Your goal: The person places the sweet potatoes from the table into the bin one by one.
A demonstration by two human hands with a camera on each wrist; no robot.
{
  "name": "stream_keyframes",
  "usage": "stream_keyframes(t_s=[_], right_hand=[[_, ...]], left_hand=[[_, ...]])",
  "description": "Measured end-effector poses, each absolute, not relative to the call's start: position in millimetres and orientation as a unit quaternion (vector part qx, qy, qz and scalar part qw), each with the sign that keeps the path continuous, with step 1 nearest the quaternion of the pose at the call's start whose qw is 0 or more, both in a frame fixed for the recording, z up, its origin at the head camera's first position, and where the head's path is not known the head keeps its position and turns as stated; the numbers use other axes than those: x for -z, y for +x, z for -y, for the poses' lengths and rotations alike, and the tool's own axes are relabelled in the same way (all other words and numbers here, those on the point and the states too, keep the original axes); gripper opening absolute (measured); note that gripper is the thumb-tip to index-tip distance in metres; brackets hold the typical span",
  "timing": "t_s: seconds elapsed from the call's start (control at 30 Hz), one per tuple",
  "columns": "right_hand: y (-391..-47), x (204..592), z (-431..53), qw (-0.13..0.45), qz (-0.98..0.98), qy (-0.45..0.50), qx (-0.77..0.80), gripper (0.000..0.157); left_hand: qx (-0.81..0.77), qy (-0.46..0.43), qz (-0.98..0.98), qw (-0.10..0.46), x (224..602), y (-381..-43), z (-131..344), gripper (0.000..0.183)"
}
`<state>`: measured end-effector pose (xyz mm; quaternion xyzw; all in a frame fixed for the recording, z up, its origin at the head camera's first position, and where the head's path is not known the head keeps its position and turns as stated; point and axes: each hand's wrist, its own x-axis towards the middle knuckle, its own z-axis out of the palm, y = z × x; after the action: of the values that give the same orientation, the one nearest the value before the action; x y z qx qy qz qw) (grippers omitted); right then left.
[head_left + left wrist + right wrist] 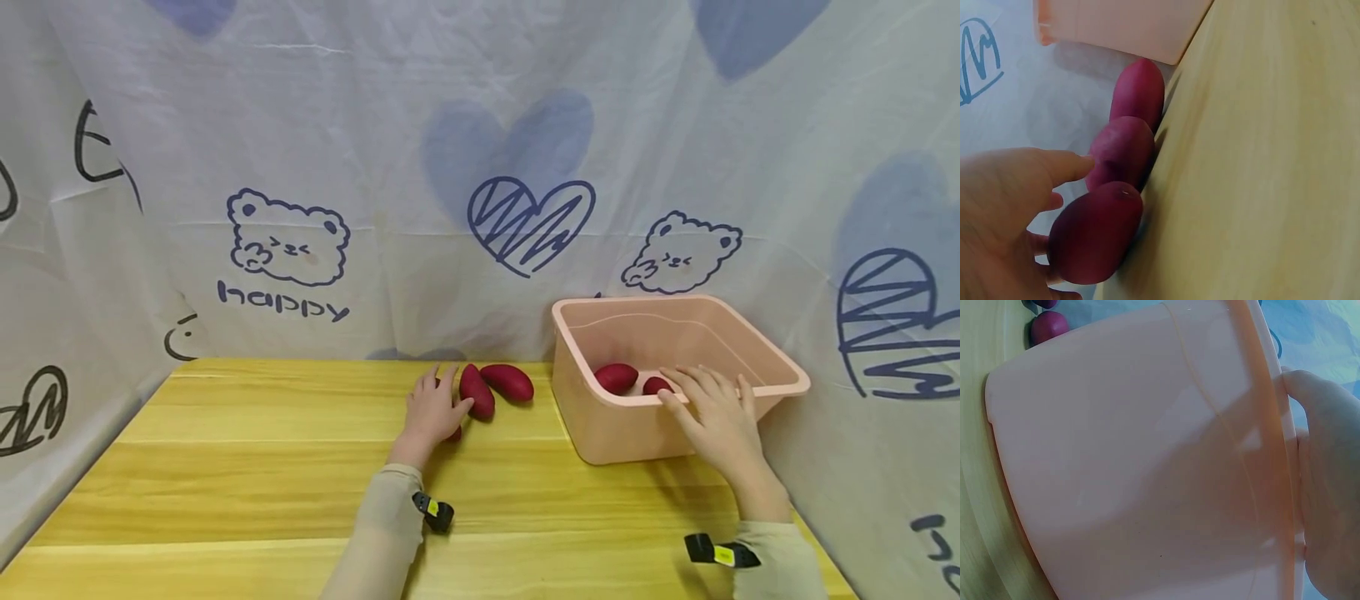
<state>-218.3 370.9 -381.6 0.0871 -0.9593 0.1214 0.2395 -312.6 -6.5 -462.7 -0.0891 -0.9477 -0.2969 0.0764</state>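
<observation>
My left hand reaches down with spread fingers beside several dark red, smooth, tapered sweet potatoes on the table. The nearest sweet potato lies between that hand's fingers and the wood, mostly hidden under the hand in the head view. The thumb tip overlaps the middle sweet potato; another sweet potato lies behind it. My right hand lies over the near rim of a pink plastic bin, fingers extended inside and thumb at the rim. Inside are a sweet potato and a partly hidden sweet potato.
The wooden table meets a white printed cloth hung at the back and sides. The bin stands at the back right, close to the cloth. A small black device is strapped on each wrist.
</observation>
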Motion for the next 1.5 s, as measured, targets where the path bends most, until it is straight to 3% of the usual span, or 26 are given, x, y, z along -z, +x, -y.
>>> stream_keyframes(t_s=[0.7,1.5], right_hand=[[-219,381,-371,0.239,0.96,0.085,-0.122,0.05],[-218,382,-371,0.238,0.959,0.085,-0.128,0.05]], left_hand=[[0.324,-0.079,0.94,0.068,474,-311,9,0.062],[0.306,-0.101,0.936,0.143,469,-316,6,0.056]])
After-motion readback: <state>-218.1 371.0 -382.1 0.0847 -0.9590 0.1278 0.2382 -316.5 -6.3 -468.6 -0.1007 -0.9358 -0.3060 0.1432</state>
